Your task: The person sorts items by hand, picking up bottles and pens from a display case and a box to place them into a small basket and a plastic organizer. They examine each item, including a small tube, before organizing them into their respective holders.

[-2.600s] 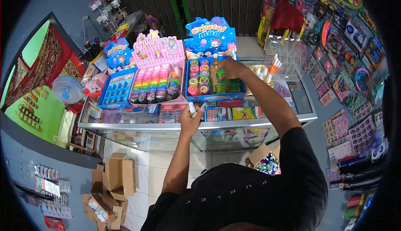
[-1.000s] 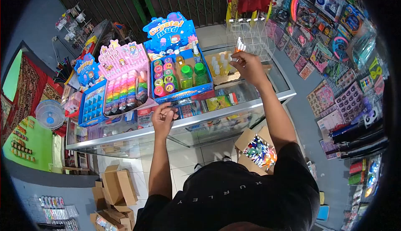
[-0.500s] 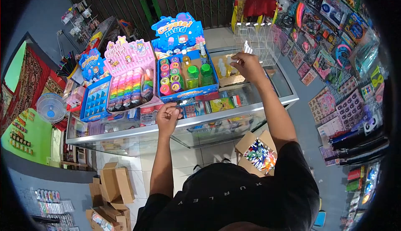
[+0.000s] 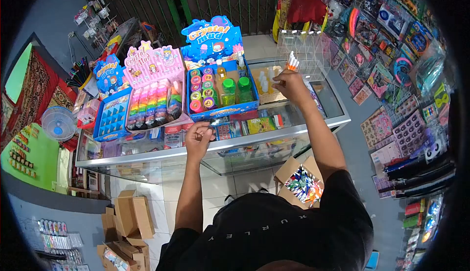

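Note:
My right hand [image 4: 290, 86] is over the right part of the glass counter, its fingers pinched together. Whatever may be between the fingertips is too small to make out. Just left of it, small clear bottles [image 4: 264, 84] stand in a shallow cardboard tray [image 4: 267, 97]. Several white-and-orange pens [image 4: 293, 61] stand upright behind this hand. My left hand [image 4: 199, 139] rests at the counter's near edge with its fingers curled in, and nothing shows in it. Beyond it is a blue display box [image 4: 223, 110] with round colourful tubs [image 4: 196, 87] and green-capped bottles [image 4: 229, 92].
A pink display box [image 4: 155, 60] and a smaller blue one [image 4: 111, 119] stand further left on the glass counter [image 4: 254, 141]. A clear acrylic rack [image 4: 311, 50] is at the back right. On the floor are a carton of pens [image 4: 303, 185] and opened cardboard boxes [image 4: 134, 214].
My right hand has dropped slightly toward me, and more of the pens behind it shows. My left hand stays at the counter edge. The view has shifted a little.

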Tool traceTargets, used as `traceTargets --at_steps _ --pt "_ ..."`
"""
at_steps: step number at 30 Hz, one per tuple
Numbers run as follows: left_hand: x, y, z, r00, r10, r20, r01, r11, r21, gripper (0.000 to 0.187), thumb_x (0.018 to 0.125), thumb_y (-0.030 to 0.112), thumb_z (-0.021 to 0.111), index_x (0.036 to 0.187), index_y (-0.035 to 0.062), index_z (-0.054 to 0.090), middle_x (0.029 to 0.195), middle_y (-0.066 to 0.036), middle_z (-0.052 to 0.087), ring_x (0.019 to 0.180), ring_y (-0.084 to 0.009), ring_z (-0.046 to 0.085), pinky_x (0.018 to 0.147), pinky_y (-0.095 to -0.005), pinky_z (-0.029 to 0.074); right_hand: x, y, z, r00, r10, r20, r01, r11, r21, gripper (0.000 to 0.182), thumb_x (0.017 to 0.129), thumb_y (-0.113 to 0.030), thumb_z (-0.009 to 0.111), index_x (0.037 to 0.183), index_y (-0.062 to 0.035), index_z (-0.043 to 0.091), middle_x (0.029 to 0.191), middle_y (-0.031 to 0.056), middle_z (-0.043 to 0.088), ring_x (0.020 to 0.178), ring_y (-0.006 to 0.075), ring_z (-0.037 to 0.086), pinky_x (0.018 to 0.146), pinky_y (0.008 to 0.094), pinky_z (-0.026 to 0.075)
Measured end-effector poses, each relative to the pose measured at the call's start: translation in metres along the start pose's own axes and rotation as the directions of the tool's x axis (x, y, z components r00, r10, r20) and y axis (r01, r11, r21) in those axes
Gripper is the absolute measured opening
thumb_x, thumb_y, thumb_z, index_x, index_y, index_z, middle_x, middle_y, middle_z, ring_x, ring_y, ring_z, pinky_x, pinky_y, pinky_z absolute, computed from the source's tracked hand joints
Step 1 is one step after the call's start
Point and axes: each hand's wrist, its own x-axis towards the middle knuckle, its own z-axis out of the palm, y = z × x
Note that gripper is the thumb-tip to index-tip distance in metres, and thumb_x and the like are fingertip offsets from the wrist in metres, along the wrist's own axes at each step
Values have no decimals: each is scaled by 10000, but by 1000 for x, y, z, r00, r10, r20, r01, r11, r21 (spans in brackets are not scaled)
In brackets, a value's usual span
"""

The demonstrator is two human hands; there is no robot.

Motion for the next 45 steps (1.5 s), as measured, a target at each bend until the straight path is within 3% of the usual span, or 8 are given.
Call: traceTargets --at_steps 8,17,25,29,32,35,38,45 --pt "2 -2 -2 1000 -1 1 1 1000 -7 224 910 84 658 1103 1 583 869 -93 693 701 -107 633 641 -237 511 37 -2 -11 978 -200 -61 178 948 -263 255 801 -197 717 978 -16 693 948 182 666 928 339 640 840 414 515" --pt "1 2 2 999 30 -19 -29 999 36 188 921 64 630 1091 -2 583 837 -94 681 662 -114 623 608 -242 512 136 69 34 879 174 444 29 910 -414 262 789 -122 570 1024 -116 686 1075 172 671 1028 361 634 902 424 505" --pt "-1 -3 -2 1000 10 -25 -9 998 67 187 915 54 634 1086 -5 585 831 -82 664 652 -109 617 593 -230 503 139 54 34 777 187 601 1 954 -299 218 798 -199 608 955 -113 732 995 117 713 911 256 681 815 372 539" --pt "1 -2 -1 1000 -1 -24 1 1000 25 186 915 51 630 1086 -8 585 819 -79 660 649 -110 613 602 -239 501 119 -30 -13 691 444 571 -201 876 -438 218 761 -198 665 948 -113 740 969 82 719 845 216 689 713 363 571" --pt "2 1 0 1000 10 -15 -10 1000 25 179 911 52 637 1075 -4 593 814 -72 663 658 -101 610 609 -234 501 125 1 -4 706 220 673 109 905 -411 248 721 -203 714 953 -119 743 977 64 722 829 212 690 660 370 579" --pt "2 -1 0 1000 12 -20 -12 1000 5 170 902 54 657 1055 2 606 808 -58 664 672 -81 607 617 -217 502 121 -12 -11 602 430 673 -64 866 -496 281 699 -208 721 945 -74 745 943 129 721 822 270 682 740 391 543" --pt "2 3 2 999 -4 -36 4 1000 20 165 904 53 654 1053 1 606 809 -59 662 671 -83 606 618 -220 504 119 -3 -10 638 300 709 124 869 -479 293 664 -188 748 926 -57 745 923 141 721 815 264 685 722 389 545" --pt "1 2 3 999 -20 -45 21 1000 15 154 907 39 651 1049 -1 607 808 -53 656 672 -79 603 612 -215 502 116 -3 -10 644 192 741 229 876 -426 277 644 -174 749 884 -36 744 881 135 725 818 269 694 709 398 549"
